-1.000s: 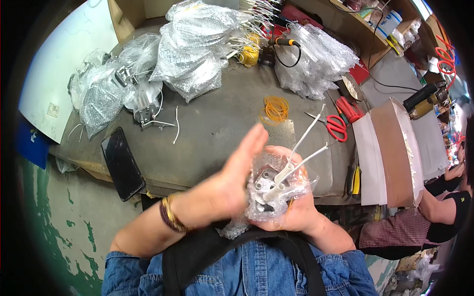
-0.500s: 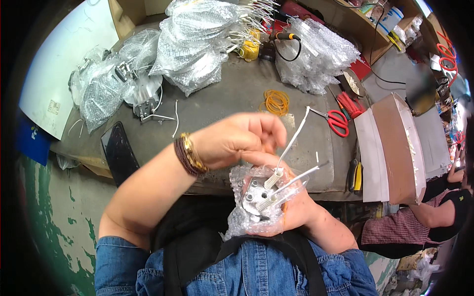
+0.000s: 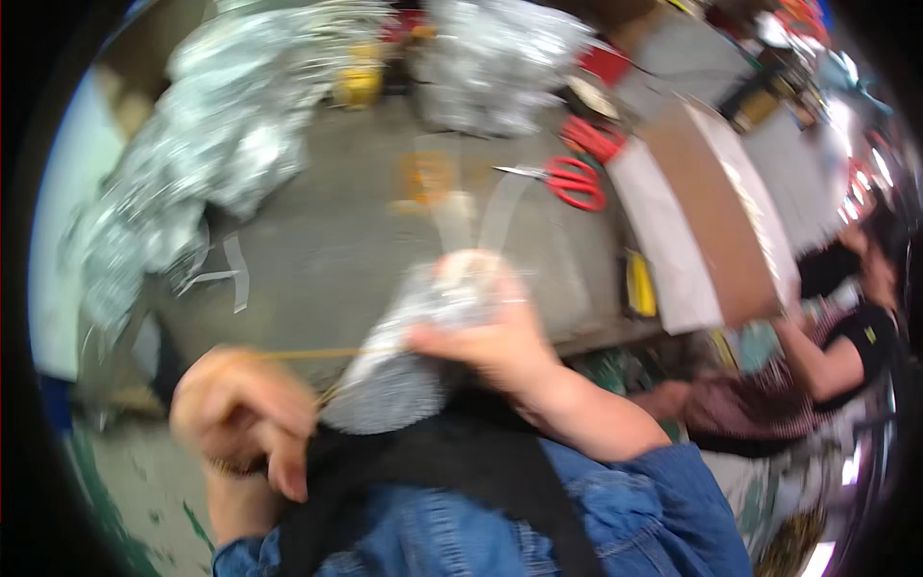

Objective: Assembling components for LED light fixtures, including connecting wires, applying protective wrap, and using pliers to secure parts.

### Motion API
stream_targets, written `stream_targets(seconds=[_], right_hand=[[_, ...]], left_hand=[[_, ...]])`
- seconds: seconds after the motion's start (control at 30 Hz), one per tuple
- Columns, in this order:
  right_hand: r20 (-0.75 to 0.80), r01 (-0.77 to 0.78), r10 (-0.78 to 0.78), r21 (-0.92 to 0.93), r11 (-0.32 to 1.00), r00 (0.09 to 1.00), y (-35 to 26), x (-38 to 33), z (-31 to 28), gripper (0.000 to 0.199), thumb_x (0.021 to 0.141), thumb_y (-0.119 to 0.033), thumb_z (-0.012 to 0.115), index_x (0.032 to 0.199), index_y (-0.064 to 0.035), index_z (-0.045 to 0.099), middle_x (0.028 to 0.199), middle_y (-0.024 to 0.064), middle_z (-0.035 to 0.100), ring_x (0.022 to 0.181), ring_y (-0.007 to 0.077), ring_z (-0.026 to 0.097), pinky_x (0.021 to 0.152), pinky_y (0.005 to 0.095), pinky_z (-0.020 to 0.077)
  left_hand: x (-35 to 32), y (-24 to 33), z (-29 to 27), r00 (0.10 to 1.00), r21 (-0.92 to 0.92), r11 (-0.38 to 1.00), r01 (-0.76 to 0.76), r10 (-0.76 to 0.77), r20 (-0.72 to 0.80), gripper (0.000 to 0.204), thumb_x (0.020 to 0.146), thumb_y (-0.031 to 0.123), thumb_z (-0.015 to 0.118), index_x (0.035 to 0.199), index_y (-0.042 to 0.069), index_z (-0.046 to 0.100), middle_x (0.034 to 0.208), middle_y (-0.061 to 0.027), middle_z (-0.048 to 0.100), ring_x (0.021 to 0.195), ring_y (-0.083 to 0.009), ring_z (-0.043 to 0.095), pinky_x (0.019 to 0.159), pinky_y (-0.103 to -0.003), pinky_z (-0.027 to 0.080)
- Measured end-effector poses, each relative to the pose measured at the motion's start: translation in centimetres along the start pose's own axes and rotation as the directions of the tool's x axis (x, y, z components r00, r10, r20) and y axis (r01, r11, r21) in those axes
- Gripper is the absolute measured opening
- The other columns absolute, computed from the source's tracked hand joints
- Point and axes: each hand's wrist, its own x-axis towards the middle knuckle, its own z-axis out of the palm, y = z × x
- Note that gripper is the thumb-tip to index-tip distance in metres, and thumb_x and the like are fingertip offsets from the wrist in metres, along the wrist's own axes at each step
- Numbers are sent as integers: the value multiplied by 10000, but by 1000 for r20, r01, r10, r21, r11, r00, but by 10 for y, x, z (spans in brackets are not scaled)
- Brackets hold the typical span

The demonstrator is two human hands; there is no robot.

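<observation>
Bubble wrap (image 3: 389,389) is on, gripped in my right hand (image 3: 490,332); curled left hand (image 3: 245,409) holds rubber band (image 3: 322,354) taut, banding looks unfinished.

Bubble wrap (image 3: 386,392) is silvery, the band (image 3: 327,354) orange-yellow, scissor handles (image 3: 575,183) red, denim (image 3: 663,500) blue

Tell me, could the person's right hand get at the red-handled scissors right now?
Probably not without letting go first: the right hand is gripping the bubble-wrapped bundle. Otherwise the way looks free: the red-handled scissors lie uncovered on the bench, beyond that hand and to its right.
</observation>
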Motion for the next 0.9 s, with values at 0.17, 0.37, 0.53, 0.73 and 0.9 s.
stream_targets(seconds=[0.17,0.37,0.53,0.73,0.9], right_hand=[[192,344,-312,-169,924,930,37,-8,-1,566,731,-38,810,1187,-71,477,1092,33,559,1030,122,541,910,311,464],[213,359,-304,-308,881,929,45,-25,12,567,795,-81,755,1231,-16,400,1131,162,522,1057,325,573,916,379,466],[314,450,-342,-401,798,886,35,-31,-10,712,806,-122,724,1367,-18,298,1338,224,361,1210,419,462,1014,446,416],[403,792,-863,-610,-6,305,-16,-17,-21,189,725,-185,661,903,-121,670,1055,69,593,1031,259,542,866,414,430],[684,723,-656,-623,-298,319,-25,-7,-18,109,654,-251,664,602,-156,656,791,-25,593,883,208,528,777,354,394]], left_hand=[[-2,-31,4,850,479,857,-192,389,-355,729,840,-131,485,1529,20,301,1619,-219,178,1471,-440,224,1177,-538,278],[-8,-70,25,953,640,722,263,-90,-290,1093,706,544,837,1477,-63,357,1517,-255,389,1390,-328,413,1105,-394,372],[11,-66,30,897,627,649,432,-238,-372,961,754,389,855,1444,-93,393,1400,-203,538,1267,-257,545,1058,-350,417],[25,-66,37,901,763,484,428,-292,-320,481,791,141,720,1234,-1,597,1260,-162,639,1153,-262,619,940,-375,492],[35,-72,26,930,958,179,226,-331,-158,442,799,169,699,1211,35,611,1185,-183,657,1111,-329,631,871,-389,514]])
